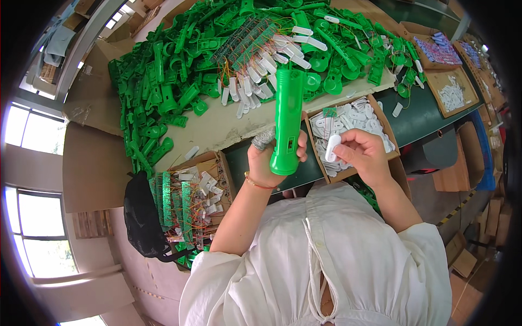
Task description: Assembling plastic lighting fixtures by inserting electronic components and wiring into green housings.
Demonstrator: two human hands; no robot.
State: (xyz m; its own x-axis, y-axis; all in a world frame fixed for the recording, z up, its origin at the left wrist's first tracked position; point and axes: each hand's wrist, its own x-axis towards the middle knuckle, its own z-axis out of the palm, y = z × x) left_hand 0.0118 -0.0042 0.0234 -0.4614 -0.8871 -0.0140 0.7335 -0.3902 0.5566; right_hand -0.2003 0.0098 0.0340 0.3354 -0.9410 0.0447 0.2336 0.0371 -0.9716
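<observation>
My left hand [262, 161] is wrapped round a green plastic flashlight body [289, 117], held upright with its wider end toward me. A small dark rectangular slot shows in its side. Grey wrapping covers one finger or the thumb of this hand. Between the thumb and fingers of my right hand [363, 154] is a small white oval plastic piece [333, 148], apart from the flashlight body. Just beyond it, an open cardboard box [387, 123] holds many similar white pieces. A small green circuit board [329, 112] with thin wires lies on them.
Green flashlight shells [179, 65] are heaped across the table's far side, with wired circuit boards [244, 43] and white parts on top. At left, a box [225, 174] of boards and white parts stands beside a black mesh bag [142, 217]. A tray [450, 92] of white bits lies right.
</observation>
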